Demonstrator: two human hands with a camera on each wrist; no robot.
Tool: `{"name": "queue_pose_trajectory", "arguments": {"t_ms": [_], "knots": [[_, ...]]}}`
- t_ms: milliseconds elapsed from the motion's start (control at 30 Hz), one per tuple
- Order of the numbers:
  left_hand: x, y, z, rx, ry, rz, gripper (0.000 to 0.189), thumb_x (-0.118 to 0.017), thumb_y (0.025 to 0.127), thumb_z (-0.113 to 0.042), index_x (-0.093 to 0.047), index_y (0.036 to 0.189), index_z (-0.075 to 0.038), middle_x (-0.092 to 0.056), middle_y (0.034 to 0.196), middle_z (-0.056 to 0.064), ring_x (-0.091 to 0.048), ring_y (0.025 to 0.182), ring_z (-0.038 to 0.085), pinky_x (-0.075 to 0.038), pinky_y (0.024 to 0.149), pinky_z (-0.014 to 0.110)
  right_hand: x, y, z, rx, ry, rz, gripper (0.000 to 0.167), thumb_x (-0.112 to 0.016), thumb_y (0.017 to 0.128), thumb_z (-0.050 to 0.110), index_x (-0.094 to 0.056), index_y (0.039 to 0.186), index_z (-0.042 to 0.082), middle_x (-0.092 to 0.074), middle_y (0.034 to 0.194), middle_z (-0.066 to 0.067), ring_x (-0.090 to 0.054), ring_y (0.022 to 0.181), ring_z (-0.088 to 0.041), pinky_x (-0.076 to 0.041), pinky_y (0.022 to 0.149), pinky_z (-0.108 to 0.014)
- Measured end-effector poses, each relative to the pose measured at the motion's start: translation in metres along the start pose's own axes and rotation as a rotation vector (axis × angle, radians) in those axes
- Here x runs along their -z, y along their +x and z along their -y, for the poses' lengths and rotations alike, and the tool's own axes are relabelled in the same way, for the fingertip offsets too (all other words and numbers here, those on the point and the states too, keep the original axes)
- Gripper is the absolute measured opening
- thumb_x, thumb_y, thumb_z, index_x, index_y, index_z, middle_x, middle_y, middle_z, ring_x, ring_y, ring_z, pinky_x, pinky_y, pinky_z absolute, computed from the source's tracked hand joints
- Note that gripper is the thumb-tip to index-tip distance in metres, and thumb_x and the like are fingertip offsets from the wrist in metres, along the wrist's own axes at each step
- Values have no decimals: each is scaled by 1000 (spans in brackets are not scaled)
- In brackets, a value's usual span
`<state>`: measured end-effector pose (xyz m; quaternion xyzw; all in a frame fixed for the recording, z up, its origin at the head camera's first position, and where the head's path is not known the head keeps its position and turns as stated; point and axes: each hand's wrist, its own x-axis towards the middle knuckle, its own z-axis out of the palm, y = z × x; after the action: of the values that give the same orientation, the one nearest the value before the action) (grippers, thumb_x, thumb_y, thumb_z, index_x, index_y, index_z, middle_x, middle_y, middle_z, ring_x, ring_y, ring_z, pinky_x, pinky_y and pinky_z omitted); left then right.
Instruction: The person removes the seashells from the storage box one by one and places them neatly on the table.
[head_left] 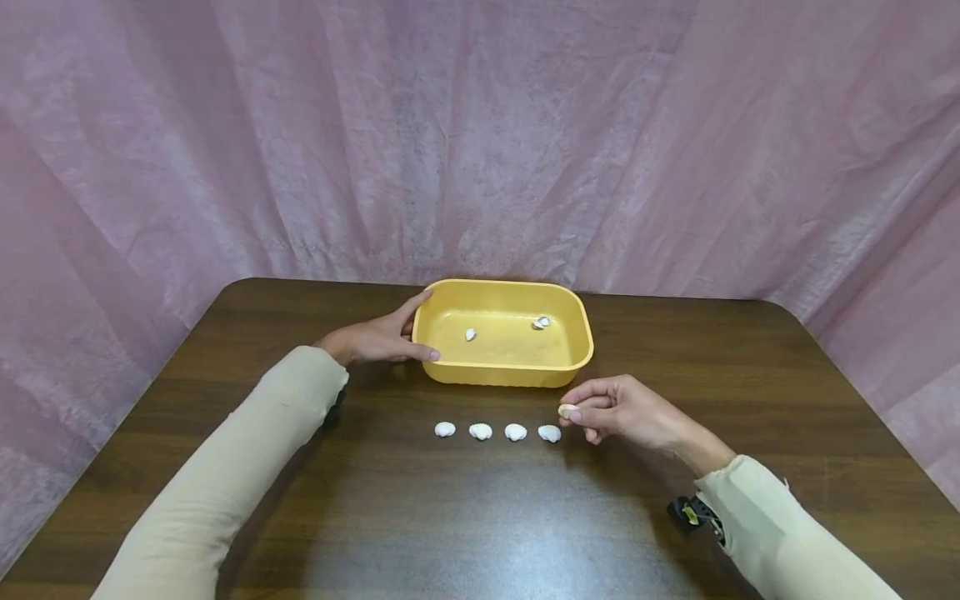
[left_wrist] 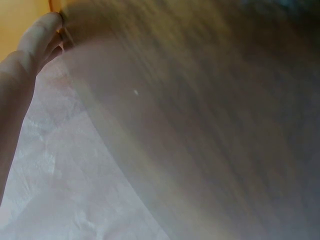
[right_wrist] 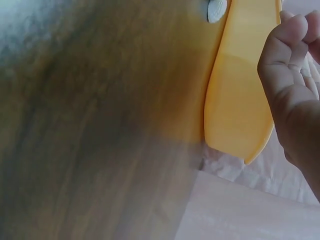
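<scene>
While I watch through the head camera, the left hand (head_left: 375,337) grips the left end of the yellow basin (head_left: 506,376), thumb over the near corner and a fingertip at the far one; how its other fingers lie, I can't see. The right hand (head_left: 626,414) pinches a small pale shell (head_left: 567,411) between thumb and finger, near the basin's near right corner, with part of the shell covered by the fingertips.

To the left of that pinch, four white shells (head_left: 481,432) lie in a row on the brown table (head_left: 450,525), apart from one another, in front of the basin. Inside the basin I count three more: a lone shell (head_left: 470,334) left of centre and a close pair (head_left: 540,322) toward the right, too small for me to tell how they overlap. The basin's near inner wall is out of my sight.

My left wrist feed helps little: the table is blurred, the left edge crops the hand, and only a sliver of basin shows. On the right wrist feed, the right edge cuts the hand, I can't make out the pinched shell, and the top edge slices a ridged shell (right_wrist: 217,10); which one it is, I can't say. A black device (head_left: 693,512) sits partly hidden under the right sleeve (head_left: 780,525).
</scene>
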<state>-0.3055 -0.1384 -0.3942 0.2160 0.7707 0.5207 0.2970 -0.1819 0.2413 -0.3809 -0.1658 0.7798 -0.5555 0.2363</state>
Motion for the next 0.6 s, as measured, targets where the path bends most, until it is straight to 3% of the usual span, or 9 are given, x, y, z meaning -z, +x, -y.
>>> {"name": "queue_pose_trajectory", "arguments": {"t_ms": [233,600], "knots": [[0,0,-1,-2,1,3,114,-74,91,-17,17,159,-28,-42,149,23,-52,125,25,-46,92,29,-6,-4,-2,-27,-4,-1,33,-66,96,8,-62,119,-16,-73,96,-17,-59,67,-9,-54,68,-28],[0,1,-1,-11,9,4,114,-74,91,-17,17,159,-26,-48,143,24,-56,118,22,-47,91,31,-14,-6,-8,-41,23,31,28,-63,96,5,-61,115,-16,-72,96,-18,-58,67,-9,-52,64,-26]]}}
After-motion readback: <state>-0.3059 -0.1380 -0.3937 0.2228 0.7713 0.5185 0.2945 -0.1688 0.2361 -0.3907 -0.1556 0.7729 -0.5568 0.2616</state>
